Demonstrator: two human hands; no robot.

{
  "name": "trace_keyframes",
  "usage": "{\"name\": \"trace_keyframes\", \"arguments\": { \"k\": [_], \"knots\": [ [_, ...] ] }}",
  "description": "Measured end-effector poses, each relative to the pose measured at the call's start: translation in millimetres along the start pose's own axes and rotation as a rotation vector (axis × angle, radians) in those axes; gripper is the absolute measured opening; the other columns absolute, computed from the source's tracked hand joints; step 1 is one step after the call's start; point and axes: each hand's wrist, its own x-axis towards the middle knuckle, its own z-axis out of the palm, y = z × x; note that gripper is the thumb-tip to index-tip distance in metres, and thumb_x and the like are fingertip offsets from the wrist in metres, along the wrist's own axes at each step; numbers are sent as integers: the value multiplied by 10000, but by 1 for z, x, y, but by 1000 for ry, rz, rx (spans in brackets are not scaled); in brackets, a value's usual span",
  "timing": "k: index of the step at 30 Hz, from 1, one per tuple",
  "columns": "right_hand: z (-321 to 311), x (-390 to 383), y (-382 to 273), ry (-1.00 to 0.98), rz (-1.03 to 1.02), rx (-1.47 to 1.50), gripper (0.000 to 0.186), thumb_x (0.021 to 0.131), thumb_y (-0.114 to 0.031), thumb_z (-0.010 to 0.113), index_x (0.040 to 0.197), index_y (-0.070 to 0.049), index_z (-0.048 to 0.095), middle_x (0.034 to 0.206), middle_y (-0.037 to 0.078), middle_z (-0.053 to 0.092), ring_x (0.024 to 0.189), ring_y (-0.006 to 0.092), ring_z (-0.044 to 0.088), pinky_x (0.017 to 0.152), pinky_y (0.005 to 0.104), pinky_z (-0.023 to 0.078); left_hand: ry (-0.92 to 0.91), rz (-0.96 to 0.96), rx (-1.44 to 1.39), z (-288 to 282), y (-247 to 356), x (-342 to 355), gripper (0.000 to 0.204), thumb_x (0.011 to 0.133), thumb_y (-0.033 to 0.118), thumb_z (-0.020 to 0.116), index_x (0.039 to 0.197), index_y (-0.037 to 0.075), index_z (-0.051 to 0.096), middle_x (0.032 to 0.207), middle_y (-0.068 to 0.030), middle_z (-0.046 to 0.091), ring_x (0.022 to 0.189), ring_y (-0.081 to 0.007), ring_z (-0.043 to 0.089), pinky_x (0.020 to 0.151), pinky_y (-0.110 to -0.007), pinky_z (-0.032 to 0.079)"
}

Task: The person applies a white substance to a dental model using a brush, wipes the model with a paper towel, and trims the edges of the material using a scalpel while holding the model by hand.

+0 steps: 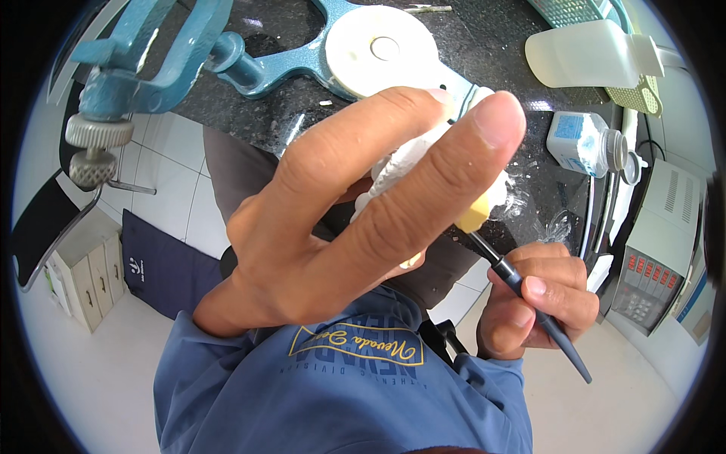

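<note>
My left hand (325, 227) is raised palm down, two fingers stretched across a white plaster cast (408, 160). It appears to hold the cast from below, though the thumb and the grip are hidden. A yellow piece (475, 215) shows at the cast's right edge, below the fingertips. At the right, my right hand (541, 299) pinches a slim tool (561, 340) with a tapered dark blue handle, black collar and thin metal shaft. The shaft points up-left to the yellow piece; its very tip is out of sight.
A blue metal articulator (291, 69) with a white plaster disc (359, 53) stands on the black speckled counter (484, 41). Rightward are a translucent bottle (578, 57), a small jar (578, 144), baskets (571, 9) and a grey machine (658, 246). White residue lies beside the cast.
</note>
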Motion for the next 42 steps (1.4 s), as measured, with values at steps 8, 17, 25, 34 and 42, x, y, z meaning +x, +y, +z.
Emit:
{"name": "trace_keyframes", "arguments": {
  "k": [8,17,25,34,42],
  "knots": [
    [3,-3,0,113,-5,43,203,816,-48,681,967,21,565,776,116,581,572,194,609,486,271,529,-84,-197,4,-5,27,18,707,668,51,780,1304,-86,502,1239,-222,503,1046,-308,632,855,-350,586],
    [5,-2,-5,55,82,-106,288,926,-293,640,991,-44,510,703,82,552,510,146,545,463,247,455,-66,-149,25,-2,22,16,618,702,76,772,1247,-53,512,1206,-215,518,1048,-319,622,852,-362,595],
    [7,-3,-4,33,46,-149,308,950,-325,631,990,-50,500,691,75,544,516,137,556,454,235,454,-77,-167,44,-2,25,17,613,697,71,771,1242,-53,519,1195,-214,523,1048,-316,620,848,-360,594],
    [0,-2,-2,69,31,28,207,799,-15,672,965,22,553,777,111,584,572,198,615,500,280,551,-80,-127,13,-3,20,15,620,685,69,794,1227,-44,514,1196,-220,523,1056,-318,614,840,-356,597],
    [7,-5,-4,44,66,-154,306,953,-329,627,988,-53,500,683,73,530,503,127,512,453,233,431,-72,-131,0,-2,21,15,618,704,89,800,1228,-30,493,1213,-222,507,1071,-304,606,831,-344,603]
  ]
}}
